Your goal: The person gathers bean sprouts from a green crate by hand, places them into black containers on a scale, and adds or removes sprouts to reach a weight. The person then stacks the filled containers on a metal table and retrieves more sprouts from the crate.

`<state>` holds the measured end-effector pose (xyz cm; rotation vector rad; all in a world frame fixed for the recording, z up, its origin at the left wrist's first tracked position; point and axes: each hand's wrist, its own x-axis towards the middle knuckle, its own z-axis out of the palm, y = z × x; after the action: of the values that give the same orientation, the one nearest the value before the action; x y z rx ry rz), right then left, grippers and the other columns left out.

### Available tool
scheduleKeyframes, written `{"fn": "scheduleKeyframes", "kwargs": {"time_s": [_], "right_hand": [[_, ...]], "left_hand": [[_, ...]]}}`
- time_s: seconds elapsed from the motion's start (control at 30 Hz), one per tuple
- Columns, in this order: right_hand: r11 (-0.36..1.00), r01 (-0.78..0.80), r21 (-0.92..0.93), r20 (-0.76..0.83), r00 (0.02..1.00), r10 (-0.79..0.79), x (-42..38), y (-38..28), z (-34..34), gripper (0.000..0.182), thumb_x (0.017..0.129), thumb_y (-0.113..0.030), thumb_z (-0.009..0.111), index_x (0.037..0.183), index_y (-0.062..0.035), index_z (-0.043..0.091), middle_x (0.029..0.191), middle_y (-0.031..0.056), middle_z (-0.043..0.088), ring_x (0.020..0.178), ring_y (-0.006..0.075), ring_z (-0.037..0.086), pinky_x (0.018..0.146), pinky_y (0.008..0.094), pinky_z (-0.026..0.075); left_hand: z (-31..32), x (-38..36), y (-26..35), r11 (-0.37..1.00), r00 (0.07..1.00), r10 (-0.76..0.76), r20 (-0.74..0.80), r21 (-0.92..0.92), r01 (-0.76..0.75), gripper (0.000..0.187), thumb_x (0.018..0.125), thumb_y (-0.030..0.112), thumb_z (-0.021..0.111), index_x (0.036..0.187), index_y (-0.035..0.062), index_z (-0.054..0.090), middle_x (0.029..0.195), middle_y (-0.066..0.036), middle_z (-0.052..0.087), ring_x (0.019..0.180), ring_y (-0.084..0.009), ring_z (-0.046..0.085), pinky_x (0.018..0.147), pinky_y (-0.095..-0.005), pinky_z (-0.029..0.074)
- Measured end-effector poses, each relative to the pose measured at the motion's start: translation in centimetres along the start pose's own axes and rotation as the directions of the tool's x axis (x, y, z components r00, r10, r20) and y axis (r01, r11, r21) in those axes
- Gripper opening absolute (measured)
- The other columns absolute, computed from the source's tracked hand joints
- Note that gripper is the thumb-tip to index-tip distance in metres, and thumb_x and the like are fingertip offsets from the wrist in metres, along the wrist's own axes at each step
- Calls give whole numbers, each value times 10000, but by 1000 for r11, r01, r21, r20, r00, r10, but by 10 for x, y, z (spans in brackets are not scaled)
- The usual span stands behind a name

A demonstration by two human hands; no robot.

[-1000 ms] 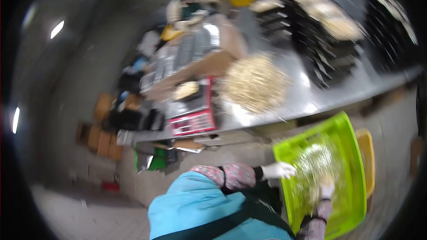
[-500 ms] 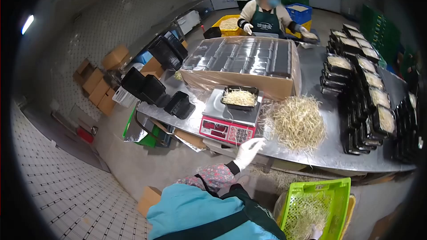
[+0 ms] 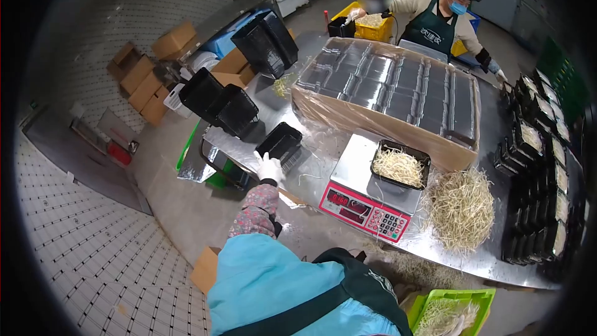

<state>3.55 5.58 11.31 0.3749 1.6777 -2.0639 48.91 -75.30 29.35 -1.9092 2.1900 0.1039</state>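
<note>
My left hand [image 3: 270, 169], in a white glove, reaches to the near edge of a small stack of black plastic trays [image 3: 283, 142]. Its fingers are apart and touch the rim or lie right by it. Low in the view, my right hand [image 3: 463, 322] is down among the bean sprouts in a green crate [image 3: 487, 298]; its fingers are blurred and partly hidden. A black tray filled with bean sprouts [image 3: 400, 167] sits on the red and white scale [image 3: 348, 171], whose display is lit. To its right lies a loose heap of bean sprouts [image 3: 461, 211].
A large carton of wrapped black trays [image 3: 385, 84] stands behind the scale. More black tray stacks [image 3: 217, 102] line the table's left end. Filled trays [image 3: 541, 174] are piled at the right. Across the table a co-worker [image 3: 435, 22] stretches both arms outward.
My left hand has moved from the scale's front edge leftward to the black trays. The view has turned left. The co-worker's arms have spread wider. My right hand stays at the green crate.
</note>
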Motion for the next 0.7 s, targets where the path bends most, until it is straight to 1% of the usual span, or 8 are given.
{"fn": "scheduleKeyframes", "kwargs": {"time_s": [0.03, 0.1, 0.17, 0.37, 0.47, 0.57, 0.6, 0.7], "right_hand": [[999, -8, 31, 128, 992, 4, 51, 20, -32, 675, 1002, -552, 278, 1506, -104, 266, 1490, 142, 372, 1356, 257, 341, 1140, 370, 245], [913, -215, 347, 54, 976, 209, -60, -24, 79, 604, 831, -222, 718, 1359, -34, 491, 1306, 91, 562, 1119, 234, 556, 964, 391, 452], [994, 99, 48, -105, 990, -94, -39, -19, 74, 616, 871, -364, 664, 1379, -69, 478, 1320, 80, 552, 1152, 234, 539, 972, 393, 448], [988, 133, 73, -49, 990, -129, -48, -46, 161, 675, 856, -428, 667, 1417, -117, 453, 1345, 74, 545, 1179, 245, 531, 997, 399, 426], [977, 57, 206, -52, 998, -47, -54, -49, 186, 474, 867, -359, 675, 1240, -83, 579, 1125, 76, 640, 962, 215, 616, 833, 359, 509], [952, -107, 287, -89, 986, 138, -103, -85, 264, 285, 850, -372, 686, 969, -117, 639, 830, 37, 664, 687, 203, 624, 635, 348, 525], [963, -78, 257, -19, 996, 86, -100, -86, 256, 277, 851, -347, 689, 990, -112, 645, 861, 35, 663, 720, 189, 627, 645, 333, 524], [990, 119, 78, 122, 984, -128, -46, -79, 216, 430, 872, -306, 669, 1239, -95, 590, 1044, 48, 669, 857, 175, 637, 734, 331, 538]], "left_hand": [[12, 10, -9, 1000, 993, 2, -115, -11, -3, 328, 849, 318, 603, 1003, 46, 705, 1359, -105, 512, 1429, -328, 207, 1126, -649, 78], [82, 65, -41, 969, 899, -46, -435, -239, -66, 252, 835, 236, 591, 952, 38, 695, 1362, -109, 506, 1407, -351, 242, 1099, -677, 99], [95, 74, -45, 978, 876, -37, -482, -196, -67, 232, 831, 207, 572, 948, 43, 686, 1364, -110, 502, 1398, -363, 252, 1078, -695, 126], [68, 66, -46, 959, 959, -94, -267, -283, 15, 253, 842, 221, 551, 1031, 110, 677, 1164, -140, 639, 1306, -338, 436, 1036, -748, 143], [87, 91, -70, 902, 905, -6, -426, -393, -179, 193, 783, 167, 641, 921, 50, 711, 879, -168, 692, 928, -334, 655, 888, -500, 471], [69, 87, -72, 724, 879, -101, -466, -640, -256, 152, 738, 60, 697, 863, -27, 694, 722, -163, 656, 699, -250, 659, 652, -351, 505], [105, 122, -86, 496, 912, -218, -348, -844, -203, 170, 764, 71, 715, 902, -25, 689, 765, -144, 667, 713, -241, 638, 691, -347, 501], [44, 85, -52, 663, 653, -192, -733, -587, -465, 189, 838, 88, 699, 999, -6, 666, 987, -111, 645, 874, -224, 607, 802, -343, 495]]}}
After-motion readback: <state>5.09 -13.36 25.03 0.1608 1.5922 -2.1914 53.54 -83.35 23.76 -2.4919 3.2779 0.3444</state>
